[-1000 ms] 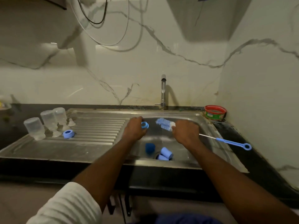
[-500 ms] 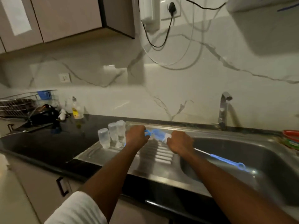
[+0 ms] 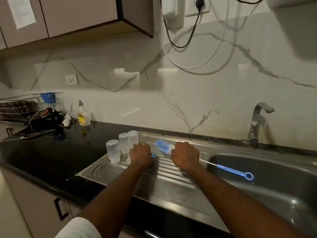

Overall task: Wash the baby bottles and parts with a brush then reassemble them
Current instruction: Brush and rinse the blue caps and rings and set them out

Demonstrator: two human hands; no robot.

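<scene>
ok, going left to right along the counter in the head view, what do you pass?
Dish rack → soap bottle → clear bottles → left hand → brush head → right hand → brush handle → tap.

Both hands, left (image 3: 141, 155) and right (image 3: 185, 156), curled, arms outstretched.

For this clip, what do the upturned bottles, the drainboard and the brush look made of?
Baby bottles: translucent, cloudy plastic by the look; glass cannot be ruled out.
Drainboard: brushed metal, likely stainless steel, with pressed ribs and soft grey reflections.
Bottle brush: blue bristles, thin wire shaft, and a matte blue looped handle, probably plastic; the right hand grips it.
</scene>
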